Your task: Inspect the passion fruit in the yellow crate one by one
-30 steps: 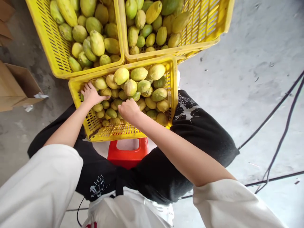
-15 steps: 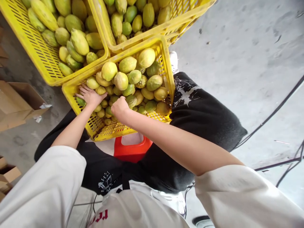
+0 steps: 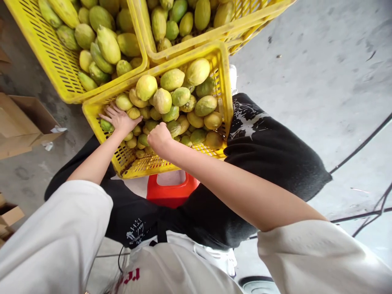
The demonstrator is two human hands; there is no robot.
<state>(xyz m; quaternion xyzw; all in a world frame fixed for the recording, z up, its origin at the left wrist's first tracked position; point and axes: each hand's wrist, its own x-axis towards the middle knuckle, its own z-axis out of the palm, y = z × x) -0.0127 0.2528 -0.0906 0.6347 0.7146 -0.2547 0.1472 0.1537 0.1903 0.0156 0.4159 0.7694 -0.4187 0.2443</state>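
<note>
Head view: fruits [image 3: 163, 101] oval to round, yellow through green, some blotched brown, heaped in near crate [image 3: 228, 81]. My left hand [image 3: 121, 119] lies on heap near crate's left end, fingers spread, small yellow fruit [image 3: 133, 113] beside thumb. My right hand [image 3: 159, 139] curls downward at heap's middle, fingertips hidden; cannot tell whether they pinch anything. Bare slats [image 3: 150, 166] along near edge. Left far crate [image 3: 58, 81] and right far crate [image 3: 190, 43] crowd far rim. Right knee [image 3: 275, 151] just beside crate; open floor [image 3: 306, 81] beyond.
</note>
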